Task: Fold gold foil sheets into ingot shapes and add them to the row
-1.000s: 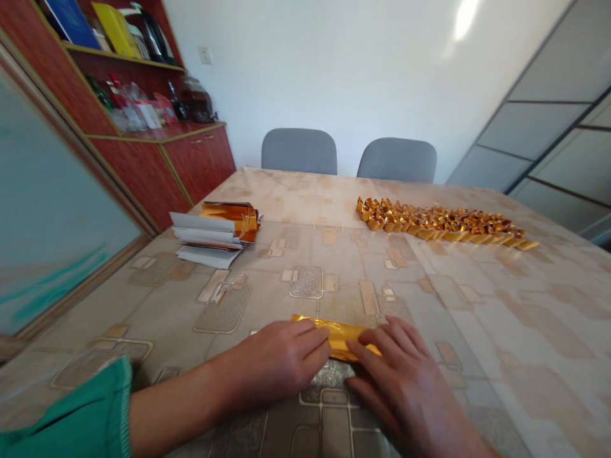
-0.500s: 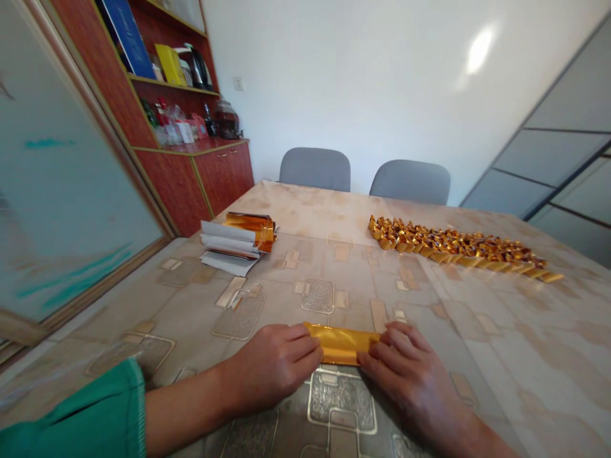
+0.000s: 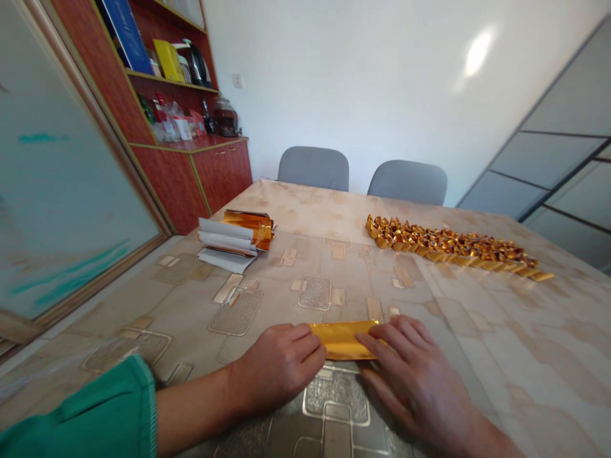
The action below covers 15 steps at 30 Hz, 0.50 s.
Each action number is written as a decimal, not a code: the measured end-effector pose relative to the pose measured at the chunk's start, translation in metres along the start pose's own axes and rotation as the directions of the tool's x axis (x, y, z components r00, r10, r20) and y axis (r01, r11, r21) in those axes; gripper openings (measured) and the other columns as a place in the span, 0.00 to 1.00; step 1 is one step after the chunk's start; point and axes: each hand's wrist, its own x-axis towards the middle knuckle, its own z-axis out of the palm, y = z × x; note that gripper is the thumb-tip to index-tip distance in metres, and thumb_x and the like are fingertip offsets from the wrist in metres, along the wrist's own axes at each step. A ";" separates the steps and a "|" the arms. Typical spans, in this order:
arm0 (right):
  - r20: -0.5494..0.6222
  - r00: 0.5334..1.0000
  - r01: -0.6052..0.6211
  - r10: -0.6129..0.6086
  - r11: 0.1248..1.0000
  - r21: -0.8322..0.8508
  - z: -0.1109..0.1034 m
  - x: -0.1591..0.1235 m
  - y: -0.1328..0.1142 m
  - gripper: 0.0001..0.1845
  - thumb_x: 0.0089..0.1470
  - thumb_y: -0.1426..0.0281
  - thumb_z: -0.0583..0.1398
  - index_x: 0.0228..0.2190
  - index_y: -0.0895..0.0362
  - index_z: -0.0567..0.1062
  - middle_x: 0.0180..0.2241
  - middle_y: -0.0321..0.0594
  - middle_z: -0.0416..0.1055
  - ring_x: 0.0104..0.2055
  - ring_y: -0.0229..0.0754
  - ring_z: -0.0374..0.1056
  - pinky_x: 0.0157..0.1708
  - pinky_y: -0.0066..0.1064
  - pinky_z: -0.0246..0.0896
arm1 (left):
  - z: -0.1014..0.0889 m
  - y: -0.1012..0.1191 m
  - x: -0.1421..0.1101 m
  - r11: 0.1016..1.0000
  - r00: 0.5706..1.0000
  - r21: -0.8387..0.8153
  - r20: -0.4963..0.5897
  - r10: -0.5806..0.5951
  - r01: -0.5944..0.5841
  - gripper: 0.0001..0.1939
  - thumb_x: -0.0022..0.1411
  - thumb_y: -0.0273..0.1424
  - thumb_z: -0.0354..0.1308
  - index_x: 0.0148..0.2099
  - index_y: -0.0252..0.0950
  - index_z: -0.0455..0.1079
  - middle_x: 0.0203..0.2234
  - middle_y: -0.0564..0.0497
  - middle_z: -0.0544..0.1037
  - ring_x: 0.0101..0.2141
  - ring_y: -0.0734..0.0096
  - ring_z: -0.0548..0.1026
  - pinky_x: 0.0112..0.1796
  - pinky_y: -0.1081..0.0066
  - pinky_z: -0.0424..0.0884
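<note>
A folded strip of shiny gold foil paper (image 3: 341, 341) lies crosswise on the table close to me. My left hand (image 3: 279, 357) is closed on the strip's left end, fingertips pressed together there. Over the right end lies my right hand (image 3: 415, 369). Its fingers stretch onto the foil, while the thumb is spread away from them, just below the strip's lower edge. How the fingertips at the far right end touch the foil is partly hidden.
The patterned cloth-covered table (image 3: 305, 254) bears a stack of gold and grey-white sheets (image 3: 236, 238) at left. A long group of folded gold foil pieces (image 3: 449, 248) lies at right. Two grey chairs (image 3: 312, 166) stand behind, and a reddish cabinet (image 3: 222, 175) at the left.
My right hand's thumb has come away from the strip's lower edge, and its fingers now reach across the foil. My left hand still holds the left end.
</note>
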 end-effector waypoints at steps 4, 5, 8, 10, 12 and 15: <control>0.122 0.991 -0.066 0.051 0.990 0.125 0.033 0.016 -0.024 0.03 0.57 0.72 0.62 0.31 0.55 0.72 0.32 0.37 0.71 0.36 0.44 0.64 0.37 0.35 0.57 | -0.001 0.001 0.003 0.991 0.996 -0.108 0.044 -0.073 0.078 0.10 0.67 0.26 0.51 0.32 0.35 0.68 0.27 0.50 0.73 0.27 0.68 0.68 0.28 0.69 0.65; 0.109 0.990 -0.101 0.085 0.984 0.147 0.040 0.018 -0.027 0.04 0.57 0.73 0.61 0.30 0.55 0.71 0.31 0.37 0.71 0.35 0.44 0.64 0.36 0.34 0.56 | -0.003 -0.001 0.003 0.983 0.993 -0.155 0.075 -0.091 0.102 0.08 0.66 0.26 0.52 0.33 0.35 0.68 0.29 0.50 0.74 0.29 0.67 0.68 0.30 0.68 0.65; 0.102 0.977 -0.205 0.188 0.957 0.205 0.051 0.018 -0.029 0.07 0.55 0.78 0.59 0.28 0.55 0.69 0.30 0.37 0.69 0.34 0.43 0.63 0.34 0.33 0.53 | -0.009 -0.009 0.001 0.930 0.969 -0.287 0.157 -0.189 0.228 0.04 0.63 0.24 0.54 0.38 0.34 0.70 0.33 0.49 0.74 0.34 0.65 0.69 0.35 0.67 0.66; 0.106 0.969 -0.244 0.225 0.944 0.224 0.052 0.018 -0.029 0.08 0.51 0.80 0.58 0.26 0.55 0.67 0.28 0.36 0.68 0.33 0.43 0.63 0.33 0.33 0.51 | -0.012 -0.017 -0.002 0.883 0.945 -0.342 0.180 -0.274 0.321 0.04 0.62 0.23 0.54 0.37 0.35 0.70 0.34 0.49 0.73 0.36 0.65 0.69 0.38 0.67 0.66; 0.114 0.962 -0.268 0.247 0.936 0.227 0.049 0.018 -0.028 0.09 0.49 0.81 0.58 0.25 0.55 0.66 0.27 0.36 0.67 0.32 0.43 0.62 0.32 0.33 0.49 | -0.013 -0.024 -0.004 0.843 0.924 -0.381 0.201 -0.324 0.379 0.05 0.64 0.24 0.55 0.36 0.35 0.71 0.34 0.50 0.73 0.38 0.65 0.69 0.40 0.67 0.65; 0.138 0.957 -0.283 0.257 0.932 0.228 0.048 0.022 -0.026 0.07 0.52 0.76 0.58 0.24 0.55 0.66 0.26 0.36 0.67 0.30 0.43 0.62 0.31 0.33 0.47 | -0.013 -0.030 -0.005 0.807 0.909 -0.423 0.246 -0.336 0.413 0.04 0.65 0.28 0.57 0.37 0.37 0.72 0.36 0.50 0.73 0.40 0.65 0.69 0.41 0.66 0.63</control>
